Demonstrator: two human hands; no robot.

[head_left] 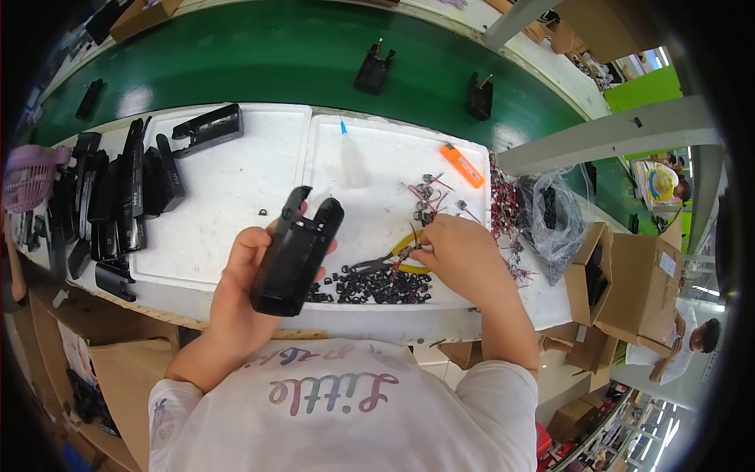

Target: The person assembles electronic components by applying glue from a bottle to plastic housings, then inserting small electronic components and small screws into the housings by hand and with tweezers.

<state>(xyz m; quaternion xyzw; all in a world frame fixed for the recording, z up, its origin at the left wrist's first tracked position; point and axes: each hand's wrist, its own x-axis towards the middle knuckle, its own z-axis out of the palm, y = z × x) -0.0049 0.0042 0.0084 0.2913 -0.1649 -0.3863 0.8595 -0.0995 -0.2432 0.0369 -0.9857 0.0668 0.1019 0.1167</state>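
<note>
Upright in my left hand [245, 275] is a black plastic housing [295, 256] with two prongs at its top, my fingers wrapped round its sides. My right hand [460, 256] is over the white work surface with thumb and fingers pinched together; what they hold is too small to make out. Small parts with red wires [427, 197] lie by its fingertips. Beneath that hand are pliers with yellow handles [410, 268], partly hidden. A heap of small black plastic pieces [385, 288] lies between my hands, close to the near edge.
Black housings [130, 189] stand crowded at the left beside a purple basket [33, 177]. A clear bottle with a blue needle tip [351, 161] and an orange cutter [462, 165] lie farther back. Beyond runs a green belt [275, 59] carrying several black housings. Right are a plastic bag [550, 224] and cartons [641, 291].
</note>
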